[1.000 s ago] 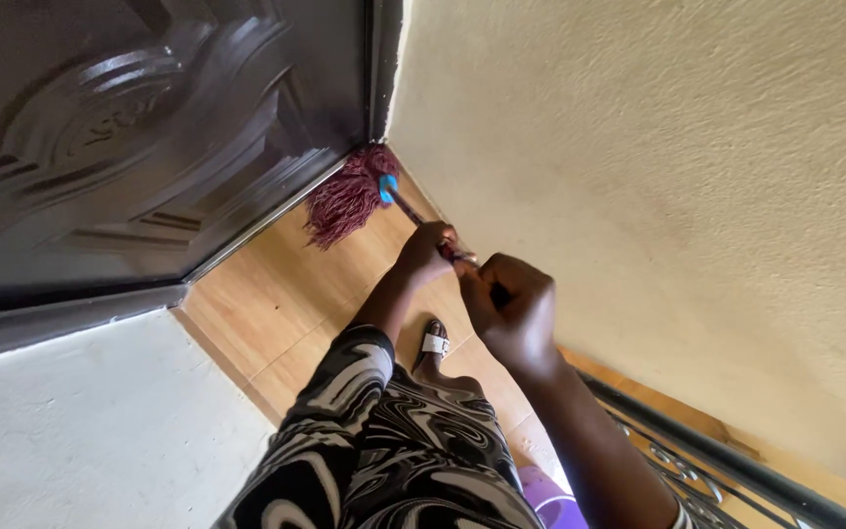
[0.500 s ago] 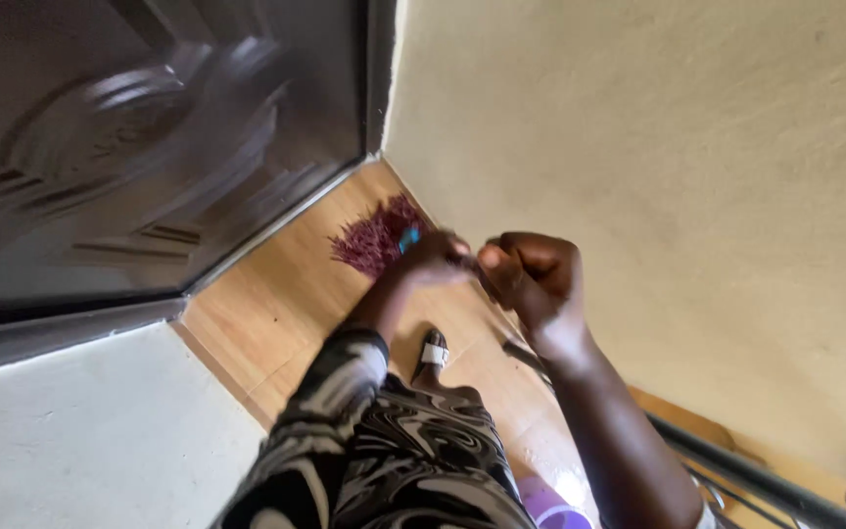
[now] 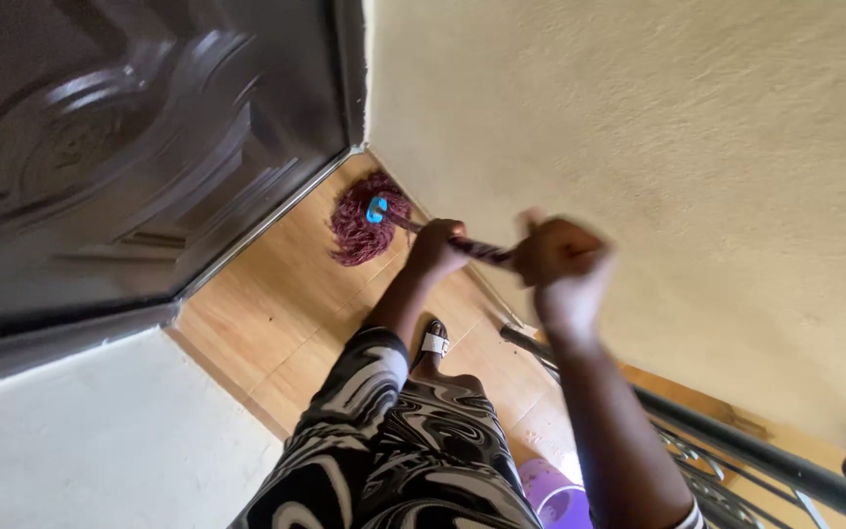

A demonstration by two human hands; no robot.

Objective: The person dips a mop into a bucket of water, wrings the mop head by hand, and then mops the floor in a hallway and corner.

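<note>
Left hand (image 3: 435, 250) closed around the thin dark mop handle (image 3: 477, 251), low down, not far from the blue collar (image 3: 376, 209). Right hand (image 3: 558, 263) curled into a fist farther up the same handle, blurred, so probably wrapped right round it (fingers too smeared to count). Both hands near each other, apart by a short bare stretch of handle.

Maroon string mop head (image 3: 364, 218) lying on the tan tiled floor (image 3: 266, 304), spread flat in the corner, just beside the foot of the cream textured wall (image 3: 658, 167) and near the bottom edge of the dark panelled door (image 3: 139, 147). Handle running from the mop head up and to the right, close along the wall.

Below the hands, a sandalled foot with a white strap (image 3: 434, 344) on the tiles, and a black-and-white swirl-patterned garment (image 3: 394, 451) filling the lower middle. Rough white wall surface (image 3: 90, 441) at the lower left. Dark metal railing (image 3: 736, 451) slanting across the lower right, with a bit of something purple (image 3: 552, 495) beneath it, mostly hidden.
</note>
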